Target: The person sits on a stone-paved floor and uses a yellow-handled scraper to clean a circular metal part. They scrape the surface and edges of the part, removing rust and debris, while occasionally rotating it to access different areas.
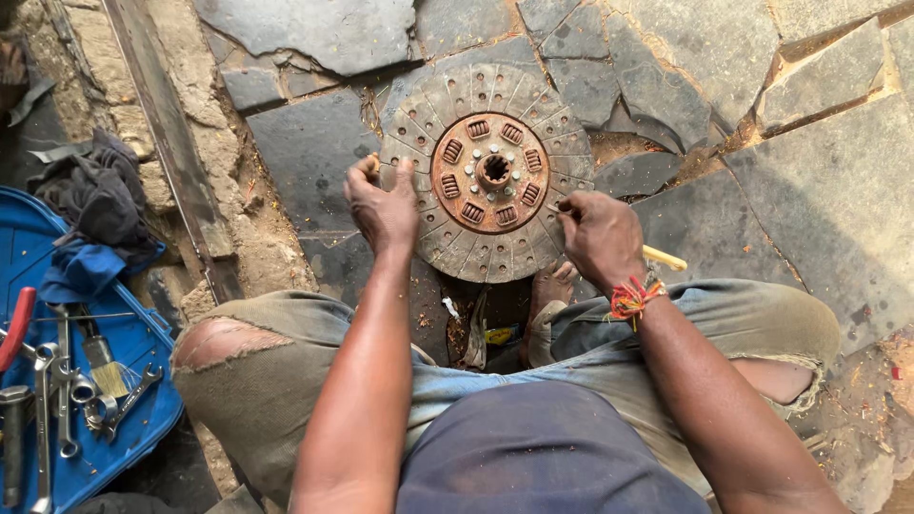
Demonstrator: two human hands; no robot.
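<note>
Round grey clutch disc with rusty splined hub (488,173) lies flat on cracked stone floor (809,190), between the person's knees. Left hand (383,205) fingers curled on its left rim. Right hand (600,236) fingers pinched on a thin yellow-handled tool (664,257) at the right rim. Blue plastic tray (24,252) far left holds steel spanners (57,395), a brush, red-handled pliers (17,326); dark rags (95,195) beside it.

A blue tray (143,333) lies at the left on the ground, holding several metal spanners (57,400), a small brush (100,366) and a red-handled tool (17,328). Just above it a heap of dark and blue rags (95,205) rests against a long dark metal bar (176,152) that runs along crumbling concrete. The rest of the ground is cracked grey stone paving (819,190) with sandy gaps.
</note>
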